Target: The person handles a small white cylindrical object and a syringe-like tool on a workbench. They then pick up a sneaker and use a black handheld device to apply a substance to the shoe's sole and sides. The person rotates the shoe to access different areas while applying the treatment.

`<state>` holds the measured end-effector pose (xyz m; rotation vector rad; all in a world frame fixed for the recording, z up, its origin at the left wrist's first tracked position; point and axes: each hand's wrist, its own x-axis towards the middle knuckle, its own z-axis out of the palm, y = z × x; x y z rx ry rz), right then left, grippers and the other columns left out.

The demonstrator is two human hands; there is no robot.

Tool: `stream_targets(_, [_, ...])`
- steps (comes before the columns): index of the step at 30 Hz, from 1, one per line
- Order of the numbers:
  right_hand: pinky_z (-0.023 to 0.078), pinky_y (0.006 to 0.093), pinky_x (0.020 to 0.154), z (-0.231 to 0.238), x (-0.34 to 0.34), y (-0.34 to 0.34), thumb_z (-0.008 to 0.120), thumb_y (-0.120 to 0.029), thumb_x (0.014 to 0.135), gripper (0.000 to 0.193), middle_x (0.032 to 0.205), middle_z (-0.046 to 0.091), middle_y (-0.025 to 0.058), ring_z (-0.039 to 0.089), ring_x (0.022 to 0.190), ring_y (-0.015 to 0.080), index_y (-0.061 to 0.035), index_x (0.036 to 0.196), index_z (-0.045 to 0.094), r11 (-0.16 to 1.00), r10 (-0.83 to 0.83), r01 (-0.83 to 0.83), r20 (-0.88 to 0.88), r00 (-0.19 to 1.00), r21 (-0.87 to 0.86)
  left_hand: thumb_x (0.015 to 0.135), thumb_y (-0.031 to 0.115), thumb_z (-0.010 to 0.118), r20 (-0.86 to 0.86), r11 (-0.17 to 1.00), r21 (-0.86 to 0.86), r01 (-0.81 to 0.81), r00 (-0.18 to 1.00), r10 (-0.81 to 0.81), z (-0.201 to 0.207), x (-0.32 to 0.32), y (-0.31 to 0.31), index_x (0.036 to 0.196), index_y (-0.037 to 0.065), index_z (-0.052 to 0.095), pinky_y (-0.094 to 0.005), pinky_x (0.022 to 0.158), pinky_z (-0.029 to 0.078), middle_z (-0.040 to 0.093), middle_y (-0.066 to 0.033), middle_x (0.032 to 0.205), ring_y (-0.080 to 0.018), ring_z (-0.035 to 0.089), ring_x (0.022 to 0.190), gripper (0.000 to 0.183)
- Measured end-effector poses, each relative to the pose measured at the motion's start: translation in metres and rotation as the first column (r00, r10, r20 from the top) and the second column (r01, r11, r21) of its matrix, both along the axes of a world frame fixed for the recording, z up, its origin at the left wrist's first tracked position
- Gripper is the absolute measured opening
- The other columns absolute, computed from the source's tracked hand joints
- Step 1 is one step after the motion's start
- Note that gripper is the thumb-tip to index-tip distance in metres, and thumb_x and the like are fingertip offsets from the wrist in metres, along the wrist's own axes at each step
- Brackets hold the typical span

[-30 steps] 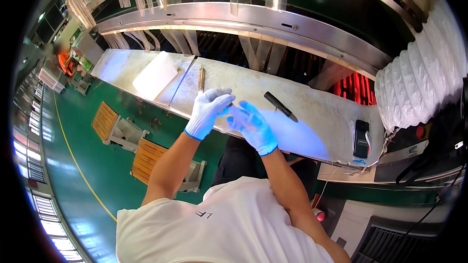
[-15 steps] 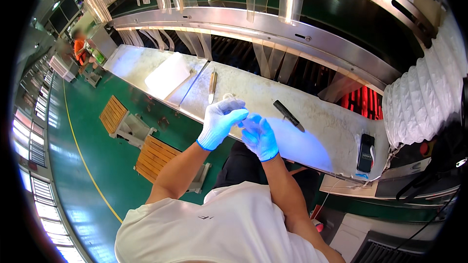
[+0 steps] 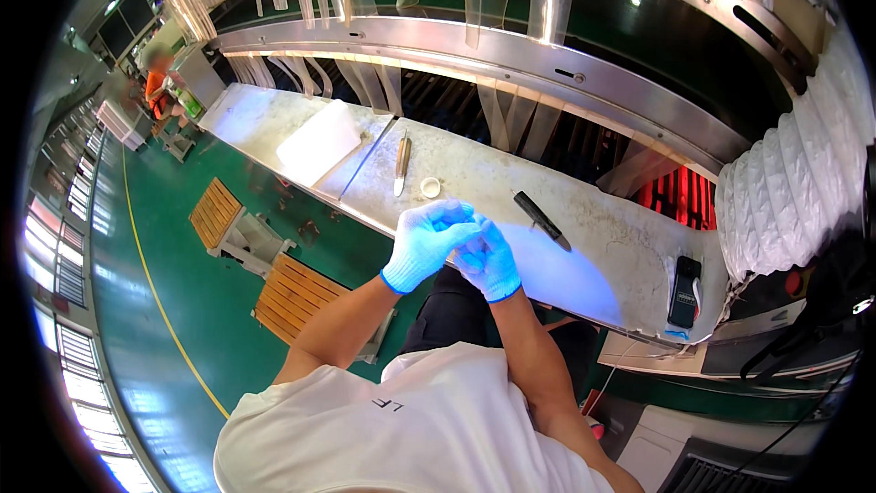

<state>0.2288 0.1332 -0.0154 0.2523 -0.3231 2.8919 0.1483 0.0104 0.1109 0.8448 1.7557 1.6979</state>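
- The gloves (image 3: 420, 245) are white, lit blue, with blue edges.
- The desk (image 3: 484, 169) is pale grey with brown smudges.
- The stool tops (image 3: 299, 297) are orange-brown with dark stripes.
- The floor (image 3: 196, 310) is green.

Two slatted stools (image 3: 298, 298) stand on the green floor (image 3: 173, 237); a ribbed white duct (image 3: 792, 173) curves at right.

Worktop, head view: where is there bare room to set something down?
The worktop has a wide free patch between the black tool and the black handheld device, and another between the wooden-handled tool and the black tool. It is crowded near the front edge, where the left hand and right hand are close together beside the small round white item.
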Motion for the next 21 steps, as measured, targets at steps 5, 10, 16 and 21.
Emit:
stream_targets(5, [0.039,0.0215,0.043,0.003,0.000,-0.001,0.070,-0.037,0.111,0.039,0.069,0.048,-0.0050,0.044,0.051,0.0066,-0.0021,0.126,0.065,1.000,0.008,-0.010,0.079,0.997,0.022,0.096,0.010,0.084,-0.015,0.998,0.011,0.066,0.998,-0.066,0.007,0.008,-0.002,0.118,-0.005,0.078,-0.0285,0.079,0.064,0.080,-0.0077,0.099,-0.0126,0.077,0.086,0.027])
stream_targets(10, [0.040,0.0204,0.044,-0.010,-0.003,0.003,0.074,-0.041,0.107,0.060,0.075,0.054,-0.0049,0.045,0.052,0.0043,0.0024,0.146,0.060,0.996,-0.001,-0.002,0.037,0.999,0.089,0.097,0.008,0.083,0.006,0.997,-0.003,0.074,0.997,-0.074,0.004,0.009,0.001,0.119,-0.005,0.077,-0.0293,0.079,0.065,0.081,-0.0094,0.099,-0.0151,0.079,0.086,0.026])
stream_targets(16, [0.044,0.0205,0.049,-0.014,-0.004,0.006,0.079,-0.042,0.103,0.064,0.098,0.072,0.0049,0.049,0.056,0.0036,0.0020,0.146,0.062,0.991,0.007,-0.007,0.002,1.000,0.135,0.098,0.009,0.083,0.002,0.997,-0.005,0.080,0.997,-0.080,0.003,0.010,0.002,0.119,-0.005,0.077,-0.0299,0.079,0.065,0.081,-0.0097,0.100,-0.0156,0.079,0.087,0.026])
stream_targets(21, [0.051,0.0263,0.057,0.012,0.005,-0.003,0.081,-0.040,0.102,0.059,0.103,0.074,0.0100,0.060,0.067,0.0126,0.0012,0.142,0.065,0.989,-0.120,0.096,0.225,0.967,0.116,0.096,0.007,0.084,-0.023,0.998,-0.019,0.057,0.998,-0.057,-0.005,0.007,0.004,0.120,-0.005,0.077,-0.0297,0.082,0.065,0.080,-0.0094,0.100,-0.0144,0.078,0.087,0.027])
